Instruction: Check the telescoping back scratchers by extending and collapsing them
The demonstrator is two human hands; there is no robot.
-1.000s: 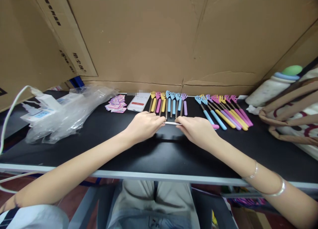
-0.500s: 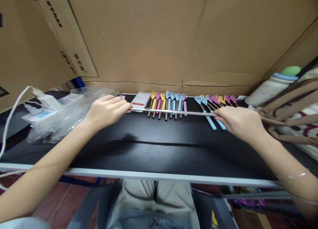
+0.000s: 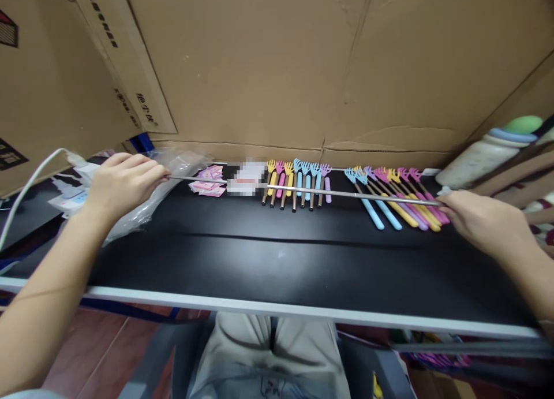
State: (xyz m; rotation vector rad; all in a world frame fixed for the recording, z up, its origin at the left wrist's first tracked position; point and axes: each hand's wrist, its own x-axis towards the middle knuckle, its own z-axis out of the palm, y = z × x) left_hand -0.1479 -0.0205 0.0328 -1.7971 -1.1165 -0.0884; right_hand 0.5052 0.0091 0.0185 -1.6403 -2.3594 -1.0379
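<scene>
While the left hand [image 3: 125,185] and right hand [image 3: 487,221] pinch its ends, the thin metal rod [image 3: 337,193] spans left to right above the table [image 3: 277,278]; it seems light, stiff, perhaps slippery, best gripped at both ends.

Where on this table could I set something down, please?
The table looks bare along its front, between the pale edge and the back scratchers. Those and cards crowd the back; a plastic bag crowds the left. A rod is held above the table.
</scene>
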